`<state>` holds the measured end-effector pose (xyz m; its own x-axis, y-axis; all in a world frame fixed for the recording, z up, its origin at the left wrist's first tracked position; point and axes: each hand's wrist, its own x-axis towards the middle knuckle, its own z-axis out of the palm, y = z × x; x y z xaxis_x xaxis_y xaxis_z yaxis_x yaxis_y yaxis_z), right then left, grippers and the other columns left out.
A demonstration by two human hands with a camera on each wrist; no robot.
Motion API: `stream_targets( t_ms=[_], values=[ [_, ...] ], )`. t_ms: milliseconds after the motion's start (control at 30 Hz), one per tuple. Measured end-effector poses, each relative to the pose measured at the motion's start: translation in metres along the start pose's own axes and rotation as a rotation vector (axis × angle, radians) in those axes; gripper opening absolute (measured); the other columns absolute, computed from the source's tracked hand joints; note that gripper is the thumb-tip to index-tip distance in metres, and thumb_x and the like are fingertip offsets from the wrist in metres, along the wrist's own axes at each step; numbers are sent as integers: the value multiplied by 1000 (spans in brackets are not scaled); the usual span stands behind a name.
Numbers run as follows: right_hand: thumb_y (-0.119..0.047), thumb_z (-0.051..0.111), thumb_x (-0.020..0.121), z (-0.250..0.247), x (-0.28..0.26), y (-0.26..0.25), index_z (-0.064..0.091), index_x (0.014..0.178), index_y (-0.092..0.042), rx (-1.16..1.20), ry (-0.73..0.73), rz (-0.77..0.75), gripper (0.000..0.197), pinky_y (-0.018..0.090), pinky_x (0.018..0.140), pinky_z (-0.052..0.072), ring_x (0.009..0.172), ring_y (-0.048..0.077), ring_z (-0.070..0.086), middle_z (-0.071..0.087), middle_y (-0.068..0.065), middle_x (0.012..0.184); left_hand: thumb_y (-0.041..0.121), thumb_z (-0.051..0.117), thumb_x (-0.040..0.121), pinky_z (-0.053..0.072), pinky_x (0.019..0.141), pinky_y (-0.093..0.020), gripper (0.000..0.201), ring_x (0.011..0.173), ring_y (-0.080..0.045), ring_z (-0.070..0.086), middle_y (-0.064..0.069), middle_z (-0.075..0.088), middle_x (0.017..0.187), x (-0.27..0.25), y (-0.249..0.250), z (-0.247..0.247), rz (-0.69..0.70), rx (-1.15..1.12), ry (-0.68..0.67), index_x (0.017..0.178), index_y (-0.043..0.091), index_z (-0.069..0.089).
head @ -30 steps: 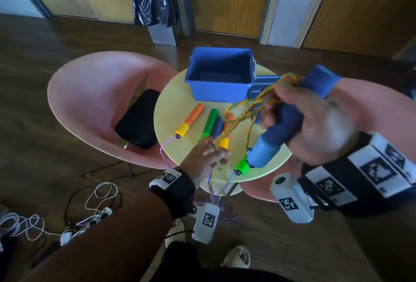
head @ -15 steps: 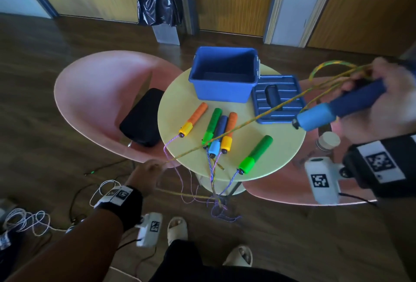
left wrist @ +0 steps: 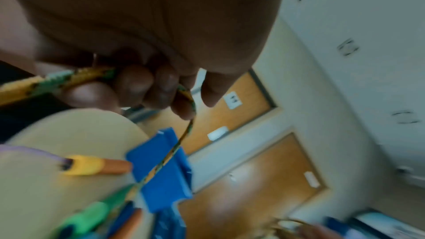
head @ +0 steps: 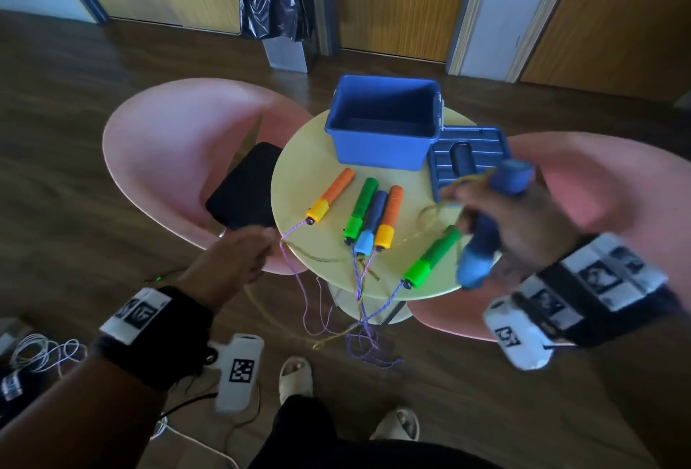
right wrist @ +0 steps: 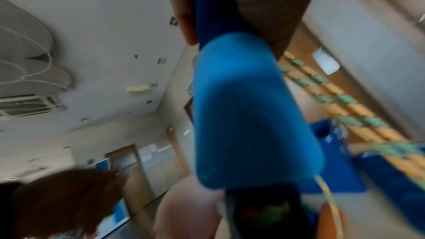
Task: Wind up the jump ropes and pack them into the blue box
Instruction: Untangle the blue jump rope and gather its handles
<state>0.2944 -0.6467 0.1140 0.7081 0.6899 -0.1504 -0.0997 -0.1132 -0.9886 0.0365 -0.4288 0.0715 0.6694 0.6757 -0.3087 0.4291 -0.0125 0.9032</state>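
My right hand [head: 497, 221] grips a blue jump-rope handle [head: 482, 240] over the table's right edge, with loops of its yellow-green cord [head: 433, 212] beside the fingers. The wrist view shows that handle [right wrist: 248, 106] close up and the cord [right wrist: 358, 115] wound in several turns. My left hand [head: 239, 255] pinches the same yellow cord [left wrist: 170, 154] at the table's left edge. Orange [head: 331, 193], green [head: 361, 212], blue [head: 370, 223], orange [head: 389, 218] and green [head: 430, 259] handles lie on the round yellow table [head: 299, 169]. The open blue box [head: 385, 139] stands at the back.
The box's blue lid [head: 467, 154] lies right of the box. Pink chairs [head: 179, 154] flank the table; a black bag [head: 243, 192] lies on the left one. Purple cords [head: 359, 322] hang off the table's front to the floor. White cables [head: 41, 352] lie at the left.
My right hand has swung back in from the far right to above the table's right edge. My left hand has risen from below the table to its left rim, the cord now slack.
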Motion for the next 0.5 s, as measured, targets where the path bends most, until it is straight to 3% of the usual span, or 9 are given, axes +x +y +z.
stream_targets(
  t_ms=[67, 133, 200, 267, 333, 433, 500],
  values=[
    [-20, 76, 67, 33, -9, 14, 76, 74, -16, 52, -235, 79, 8, 26, 50, 43, 47, 15, 52, 57, 36, 86, 34, 49, 85, 33, 48, -22, 25, 50, -14, 29, 5, 35, 50, -4, 35, 16, 145, -78, -125, 64, 24, 57],
    [-7, 71, 76, 58, -13, 31, 75, 77, -22, 79, -420, 182, 16, 27, 52, 46, 49, 15, 53, 56, 30, 79, 36, 52, 86, 39, 51, -22, 26, 51, -15, 32, 3, 35, 54, -6, 59, 33, 198, -207, -177, 64, 23, 58],
    [-4, 68, 80, 80, -19, 39, 67, 79, -15, 62, -583, 243, 12, 27, 57, 49, 54, 17, 56, 61, 18, 69, 30, 47, 92, 41, 54, -25, 28, 52, -16, 35, 0, 35, 56, -8, 81, 47, 287, -248, -223, 70, 19, 59],
    [-4, 68, 80, 97, -25, 41, 52, 76, -5, 51, -700, 263, 16, 30, 60, 51, 59, 21, 57, 67, 17, 75, 30, 45, 95, 39, 55, -31, 27, 53, -16, 36, 0, 36, 56, -7, 95, 53, 367, -183, -211, 75, 17, 58],
    [-8, 70, 82, 103, -26, 42, 55, 74, -2, -8, -738, 263, 19, 34, 62, 50, 59, 25, 55, 67, 12, 68, 37, 48, 91, 34, 54, -31, 24, 50, -14, 36, 8, 40, 55, -1, 99, 49, 449, -51, -156, 75, 24, 60],
    [-26, 76, 72, 96, -22, 41, 57, 67, -17, -156, -648, 251, 22, 35, 58, 46, 52, 24, 50, 57, 8, 55, 46, 51, 83, 26, 51, -26, 23, 43, -11, 33, 9, 39, 47, 8, 98, 28, 448, 6, -85, 72, 28, 62],
    [-20, 75, 78, 83, -17, 43, 52, 75, -16, -235, -607, 258, 24, 29, 54, 44, 47, 19, 50, 54, 3, 51, 45, 53, 82, 30, 52, -26, 23, 44, -16, 37, 7, 40, 47, 10, 93, 14, 455, 16, -56, 72, 26, 62]
  ],
)
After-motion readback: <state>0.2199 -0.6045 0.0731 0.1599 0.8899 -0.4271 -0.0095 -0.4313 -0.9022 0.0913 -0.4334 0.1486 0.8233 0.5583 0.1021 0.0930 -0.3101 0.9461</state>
